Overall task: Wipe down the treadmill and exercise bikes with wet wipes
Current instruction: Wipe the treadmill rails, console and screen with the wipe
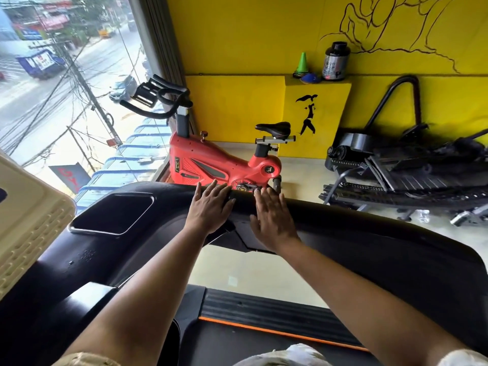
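Note:
I stand on a black treadmill, its console (126, 249) curving across the middle of the view and its belt deck with an orange stripe (277, 331) below. My left hand (211, 207) lies flat on the console's top edge, fingers spread. My right hand (273, 217) lies flat beside it, a short gap apart. No wet wipe shows under or in either hand. A red exercise bike (211, 162) with black handlebars and saddle stands just beyond the console, by the window.
A cream plastic crate (29, 225) sits at the left edge on the console. A black curved machine (406, 175) stands at the right on the pale floor. A yellow ledge holds a green cone (302, 63) and a supplement jar (336, 62). A large window fills the left.

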`<action>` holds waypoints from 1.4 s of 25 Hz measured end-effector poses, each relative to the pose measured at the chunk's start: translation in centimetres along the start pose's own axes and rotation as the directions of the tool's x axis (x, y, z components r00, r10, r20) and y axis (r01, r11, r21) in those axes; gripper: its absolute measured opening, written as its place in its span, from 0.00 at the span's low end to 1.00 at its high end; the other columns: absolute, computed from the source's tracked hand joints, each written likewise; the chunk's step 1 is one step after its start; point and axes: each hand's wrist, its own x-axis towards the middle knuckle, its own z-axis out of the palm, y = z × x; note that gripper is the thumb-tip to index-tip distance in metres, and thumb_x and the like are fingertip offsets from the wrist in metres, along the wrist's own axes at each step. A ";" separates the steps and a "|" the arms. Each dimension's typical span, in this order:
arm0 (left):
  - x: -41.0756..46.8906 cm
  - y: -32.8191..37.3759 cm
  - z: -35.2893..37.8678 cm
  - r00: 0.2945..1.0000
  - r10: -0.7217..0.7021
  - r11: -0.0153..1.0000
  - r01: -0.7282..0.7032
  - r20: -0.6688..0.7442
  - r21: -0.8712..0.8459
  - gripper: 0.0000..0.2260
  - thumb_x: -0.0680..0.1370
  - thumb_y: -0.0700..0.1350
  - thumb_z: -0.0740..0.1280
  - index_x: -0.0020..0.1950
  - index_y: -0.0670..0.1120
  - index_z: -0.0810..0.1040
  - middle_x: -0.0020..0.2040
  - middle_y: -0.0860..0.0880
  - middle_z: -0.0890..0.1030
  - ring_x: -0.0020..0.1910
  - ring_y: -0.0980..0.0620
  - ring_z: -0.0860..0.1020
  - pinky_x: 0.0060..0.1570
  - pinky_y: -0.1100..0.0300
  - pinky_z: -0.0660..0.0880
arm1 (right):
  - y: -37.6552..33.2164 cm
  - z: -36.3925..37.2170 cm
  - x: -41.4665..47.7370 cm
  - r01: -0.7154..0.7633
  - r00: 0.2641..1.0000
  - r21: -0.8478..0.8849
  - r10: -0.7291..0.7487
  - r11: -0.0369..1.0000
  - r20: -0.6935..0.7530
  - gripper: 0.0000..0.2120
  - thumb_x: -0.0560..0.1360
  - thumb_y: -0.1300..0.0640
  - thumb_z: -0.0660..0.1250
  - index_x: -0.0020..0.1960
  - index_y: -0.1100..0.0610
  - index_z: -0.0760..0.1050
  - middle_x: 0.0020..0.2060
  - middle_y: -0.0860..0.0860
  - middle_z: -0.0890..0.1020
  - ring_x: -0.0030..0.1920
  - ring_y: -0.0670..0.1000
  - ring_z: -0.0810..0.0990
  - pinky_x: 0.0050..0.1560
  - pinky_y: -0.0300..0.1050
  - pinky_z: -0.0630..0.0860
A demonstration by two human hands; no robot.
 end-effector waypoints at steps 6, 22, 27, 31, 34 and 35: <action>0.1 2.5 0.2 0.994 0.108 0.993 -0.109 0.009 0.051 0.37 0.75 0.65 0.38 0.77 0.51 0.65 0.76 0.53 0.66 0.78 0.52 0.57 0.76 0.47 0.40 | 2.3 0.0 -2.5 -0.186 0.978 -0.027 0.182 0.982 -0.100 0.30 0.77 0.47 0.46 0.69 0.65 0.69 0.66 0.65 0.72 0.71 0.63 0.66 0.74 0.60 0.51; 1.5 8.8 1.4 0.972 0.212 0.973 -0.219 0.100 0.069 0.27 0.83 0.60 0.50 0.79 0.50 0.60 0.78 0.51 0.63 0.79 0.50 0.55 0.77 0.45 0.44 | 4.0 -0.2 -5.3 -0.152 0.980 -0.030 0.147 0.988 -0.132 0.28 0.78 0.46 0.50 0.71 0.61 0.68 0.68 0.60 0.72 0.71 0.59 0.68 0.72 0.58 0.51; 1.4 9.3 1.8 0.977 0.203 0.976 -0.206 0.061 0.062 0.39 0.73 0.66 0.35 0.78 0.51 0.62 0.77 0.52 0.66 0.78 0.49 0.58 0.76 0.45 0.47 | 8.2 -1.8 -4.0 -0.291 0.953 -0.083 0.280 0.953 -0.118 0.30 0.77 0.45 0.47 0.66 0.61 0.74 0.63 0.59 0.77 0.67 0.59 0.73 0.72 0.60 0.55; 1.6 9.6 2.0 0.980 0.185 0.979 -0.189 0.070 0.069 0.33 0.78 0.65 0.41 0.78 0.52 0.62 0.77 0.53 0.65 0.78 0.49 0.58 0.76 0.45 0.46 | 7.4 -0.7 -7.3 -0.332 0.934 -0.047 0.321 0.942 -0.157 0.30 0.78 0.46 0.47 0.70 0.64 0.69 0.68 0.62 0.72 0.70 0.61 0.68 0.72 0.59 0.54; 1.9 10.5 2.1 0.974 0.205 0.975 -0.212 0.092 0.073 0.29 0.81 0.63 0.46 0.78 0.52 0.62 0.76 0.53 0.66 0.77 0.50 0.59 0.76 0.44 0.47 | 7.7 -1.2 -6.4 -0.204 0.975 -0.045 0.198 0.978 -0.105 0.31 0.80 0.44 0.44 0.70 0.63 0.70 0.67 0.61 0.73 0.70 0.61 0.69 0.72 0.58 0.53; 1.9 10.9 2.1 0.971 0.215 0.972 -0.223 0.102 0.073 0.27 0.81 0.62 0.48 0.77 0.52 0.63 0.76 0.53 0.66 0.77 0.50 0.59 0.76 0.44 0.48 | 8.6 -1.8 -5.7 -0.191 0.980 -0.079 0.185 0.978 -0.077 0.32 0.80 0.43 0.43 0.70 0.62 0.70 0.67 0.61 0.74 0.70 0.60 0.69 0.72 0.58 0.51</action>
